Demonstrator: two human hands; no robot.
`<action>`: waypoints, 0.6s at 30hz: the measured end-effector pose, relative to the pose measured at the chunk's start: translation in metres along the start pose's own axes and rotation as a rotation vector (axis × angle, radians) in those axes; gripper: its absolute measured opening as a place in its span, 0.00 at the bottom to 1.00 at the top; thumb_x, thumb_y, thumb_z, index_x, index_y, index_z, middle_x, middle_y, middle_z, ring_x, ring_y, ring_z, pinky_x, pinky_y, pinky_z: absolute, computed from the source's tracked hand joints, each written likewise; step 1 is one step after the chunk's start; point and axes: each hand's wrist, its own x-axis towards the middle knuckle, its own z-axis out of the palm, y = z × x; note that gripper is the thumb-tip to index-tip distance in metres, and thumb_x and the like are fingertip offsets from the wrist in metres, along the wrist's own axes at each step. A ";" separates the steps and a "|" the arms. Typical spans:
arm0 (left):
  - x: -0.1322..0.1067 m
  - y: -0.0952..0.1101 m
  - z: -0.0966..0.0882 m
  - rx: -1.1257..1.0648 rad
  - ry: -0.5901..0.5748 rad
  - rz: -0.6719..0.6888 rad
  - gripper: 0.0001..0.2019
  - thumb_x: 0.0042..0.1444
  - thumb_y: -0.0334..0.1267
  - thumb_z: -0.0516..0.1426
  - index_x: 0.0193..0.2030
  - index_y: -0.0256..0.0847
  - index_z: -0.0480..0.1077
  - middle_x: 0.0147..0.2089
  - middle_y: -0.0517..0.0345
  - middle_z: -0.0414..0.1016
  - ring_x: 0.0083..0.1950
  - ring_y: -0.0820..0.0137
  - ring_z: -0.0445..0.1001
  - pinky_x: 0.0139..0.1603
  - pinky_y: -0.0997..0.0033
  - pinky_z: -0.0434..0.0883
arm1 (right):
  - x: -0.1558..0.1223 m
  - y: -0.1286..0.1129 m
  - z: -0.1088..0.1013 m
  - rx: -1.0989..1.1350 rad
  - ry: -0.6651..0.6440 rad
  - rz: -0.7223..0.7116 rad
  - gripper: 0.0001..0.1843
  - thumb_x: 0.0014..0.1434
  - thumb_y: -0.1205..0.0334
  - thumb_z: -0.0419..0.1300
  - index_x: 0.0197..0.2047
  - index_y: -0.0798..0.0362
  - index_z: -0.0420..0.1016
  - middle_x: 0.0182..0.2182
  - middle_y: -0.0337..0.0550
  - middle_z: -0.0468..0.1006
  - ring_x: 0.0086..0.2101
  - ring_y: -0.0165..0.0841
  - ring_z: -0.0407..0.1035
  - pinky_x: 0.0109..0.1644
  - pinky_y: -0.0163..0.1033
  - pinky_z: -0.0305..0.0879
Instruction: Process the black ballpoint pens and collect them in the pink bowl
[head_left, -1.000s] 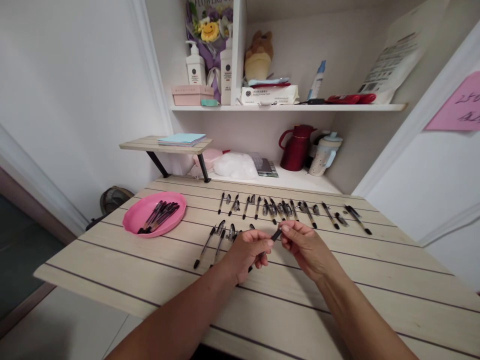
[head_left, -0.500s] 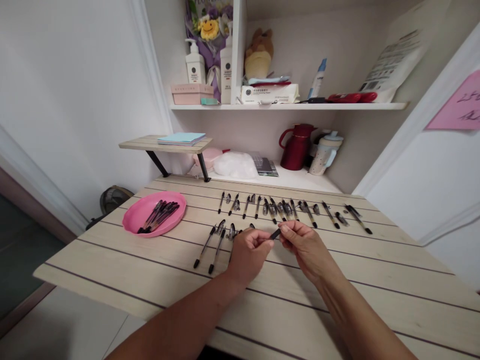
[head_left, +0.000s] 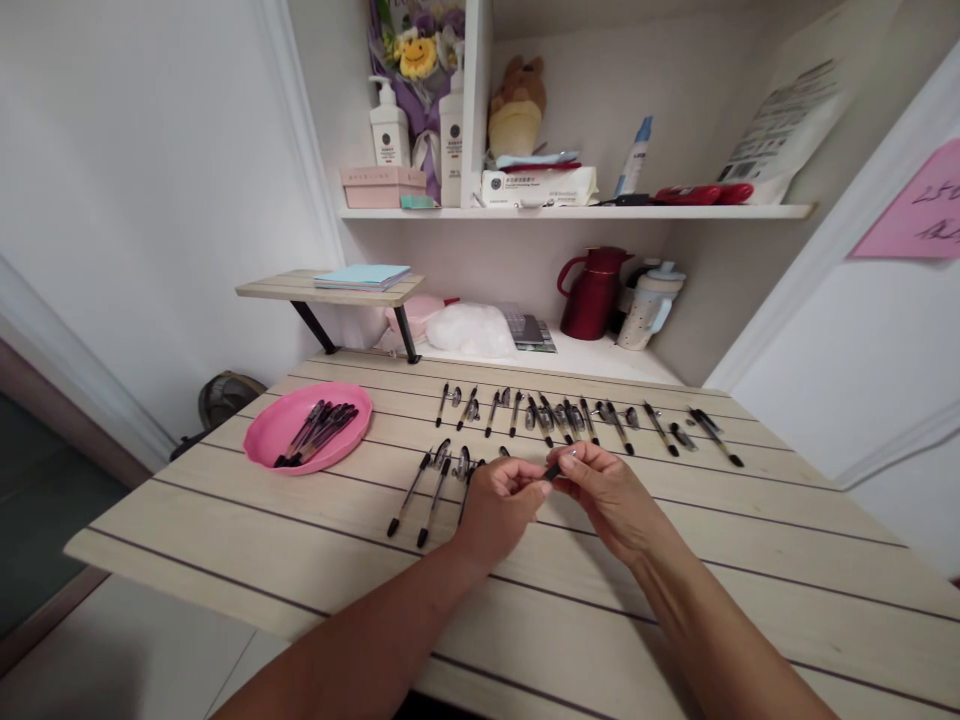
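Observation:
My left hand and my right hand meet over the middle of the wooden table, both pinched on one black pen held between them. The left fingers grip its lower part, most of it hidden in the fist; the right fingertips pinch the black cap end. Just left of my hands lie three uncapped pens with caps beside them. A long row of pens and caps stretches across the table behind my hands.
A pink dish holding several capped pens sits at the table's left. Behind are a small riser shelf with a notebook, a red jug, a cup and a wall shelf with bottles and a plush toy.
My hands have drawn a little closer together on the pen, and the left hand has shifted slightly away from me. Everything on the table stays put.

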 end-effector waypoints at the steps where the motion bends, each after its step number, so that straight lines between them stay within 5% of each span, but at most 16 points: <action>1: 0.000 0.001 0.000 0.000 0.006 -0.012 0.07 0.43 0.37 0.60 0.30 0.37 0.72 0.20 0.63 0.67 0.20 0.79 0.62 0.22 0.78 0.63 | -0.001 -0.001 0.000 0.003 -0.025 0.015 0.11 0.43 0.57 0.68 0.29 0.52 0.74 0.33 0.40 0.76 0.32 0.30 0.67 0.37 0.36 0.63; 4: 0.000 0.002 0.001 0.018 0.020 -0.039 0.07 0.44 0.37 0.59 0.30 0.37 0.72 0.18 0.64 0.65 0.19 0.79 0.61 0.21 0.78 0.62 | -0.001 -0.003 -0.002 0.042 -0.065 0.030 0.15 0.45 0.56 0.67 0.38 0.51 0.75 0.39 0.44 0.75 0.37 0.33 0.68 0.40 0.39 0.64; 9: 0.001 -0.004 0.001 0.005 0.008 0.018 0.07 0.44 0.37 0.59 0.30 0.36 0.72 0.19 0.64 0.65 0.19 0.80 0.60 0.21 0.79 0.61 | 0.004 0.003 -0.006 0.054 0.038 -0.007 0.09 0.41 0.59 0.69 0.25 0.52 0.75 0.31 0.38 0.76 0.30 0.28 0.66 0.37 0.35 0.62; 15: 0.002 -0.007 0.001 0.002 0.031 0.003 0.08 0.43 0.38 0.59 0.31 0.36 0.72 0.19 0.64 0.66 0.19 0.79 0.61 0.21 0.78 0.61 | 0.002 0.000 -0.003 0.067 -0.077 0.027 0.13 0.45 0.57 0.67 0.35 0.50 0.76 0.37 0.42 0.76 0.36 0.33 0.68 0.40 0.39 0.63; 18: 0.002 -0.008 0.001 0.008 0.020 0.013 0.09 0.43 0.38 0.59 0.31 0.36 0.72 0.19 0.65 0.65 0.19 0.79 0.61 0.21 0.78 0.61 | 0.002 0.001 -0.003 0.041 -0.011 0.008 0.09 0.43 0.59 0.68 0.27 0.52 0.75 0.31 0.40 0.75 0.31 0.29 0.66 0.38 0.36 0.62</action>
